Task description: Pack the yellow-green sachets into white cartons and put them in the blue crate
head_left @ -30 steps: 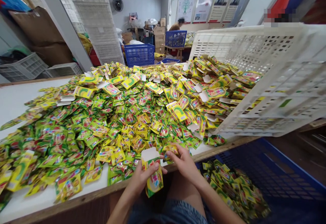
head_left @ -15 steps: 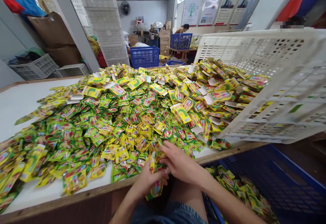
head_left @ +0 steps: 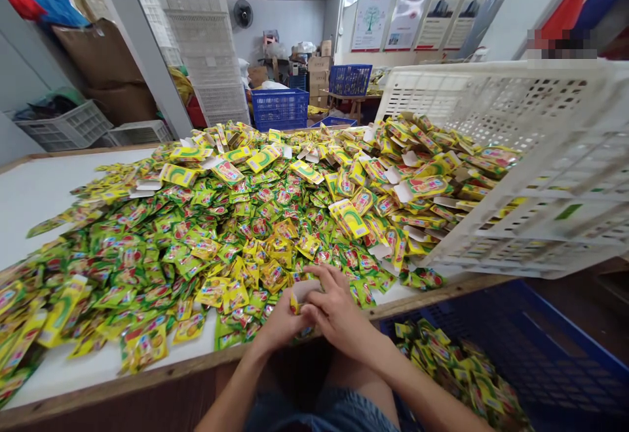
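Observation:
Just above the table's front edge, my left hand (head_left: 281, 320) is closed around a small yellow carton (head_left: 295, 302), whose pale flap (head_left: 305, 290) stands up. My right hand (head_left: 334, 304) lies against the same carton, its fingers bent over the flap end and its thumb near my left fingers. Most of the carton is hidden by both hands. Right behind them spreads a heap of small green and yellow sachets (head_left: 255, 229). Flat yellow cartons (head_left: 348, 217), several with white flaps open, lie on the heap's right and far side.
A white plastic crate (head_left: 496, 222) lies tipped on the right, cartons spilling from its mouth. Below the wooden table edge (head_left: 162, 376), a blue crate (head_left: 555, 353) holds filled packs (head_left: 466, 366). Stacked white crates (head_left: 196, 45) and a blue basket (head_left: 280, 109) stand beyond the table.
The carton has been turned and raised from over my lap to the table edge, its pale flap now showing. My right hand has shifted over it. The person at the back is no longer visible.

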Tool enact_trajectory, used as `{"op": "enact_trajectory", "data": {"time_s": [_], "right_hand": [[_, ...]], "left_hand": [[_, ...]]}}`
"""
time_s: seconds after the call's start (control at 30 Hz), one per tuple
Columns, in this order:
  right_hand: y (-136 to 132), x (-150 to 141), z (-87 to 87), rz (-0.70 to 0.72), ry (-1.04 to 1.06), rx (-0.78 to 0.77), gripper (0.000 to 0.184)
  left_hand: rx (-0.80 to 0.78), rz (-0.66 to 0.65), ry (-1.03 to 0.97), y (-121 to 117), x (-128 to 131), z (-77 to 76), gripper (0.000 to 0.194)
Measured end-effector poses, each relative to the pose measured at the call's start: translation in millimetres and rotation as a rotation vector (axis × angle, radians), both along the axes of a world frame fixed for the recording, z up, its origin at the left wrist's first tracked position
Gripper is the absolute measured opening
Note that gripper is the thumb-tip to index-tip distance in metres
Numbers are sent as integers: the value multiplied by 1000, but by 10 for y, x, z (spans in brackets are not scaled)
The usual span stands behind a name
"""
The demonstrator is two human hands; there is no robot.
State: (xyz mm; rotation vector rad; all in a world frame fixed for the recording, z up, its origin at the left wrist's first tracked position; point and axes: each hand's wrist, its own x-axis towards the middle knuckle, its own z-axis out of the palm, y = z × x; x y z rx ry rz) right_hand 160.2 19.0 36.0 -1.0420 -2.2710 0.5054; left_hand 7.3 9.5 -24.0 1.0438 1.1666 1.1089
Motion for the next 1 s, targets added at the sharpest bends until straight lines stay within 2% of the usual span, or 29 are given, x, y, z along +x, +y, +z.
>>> {"op": "enact_trajectory", "data": {"time_s": [0.1,0.23,0.4,0.5,0.63,0.7,0.8,0.93,1.0], "right_hand": [[-36,12,-111,30,58,-102,8],[-74,4,-316,-43,297,-240,19],[-101,-86,-526,-113,493,-265,18],[-79,-103,-531,-92,458,-216,15],[-35,-111,-435,-9,339,-179,15],[-20,-136,-394,42,284,-188,15],[-3,-186,-389,40,359,-198,16],[13,-209,-427,-40,548,-216,25],[13,-193,-422,1,531,-201,22]], "left_hand": [[29,-24,19,30,-56,-12,59],[41,-25,21,-5,-108,23,51],[132,98,42,-166,-124,45,43],[198,173,23,-253,-148,28,39],[250,158,192,-268,-217,22,13],[272,148,242,-249,-240,39,8],[311,170,186,-220,-232,52,8],[323,223,9,-196,-205,15,31],[369,181,73,-196,-218,9,23]]}}
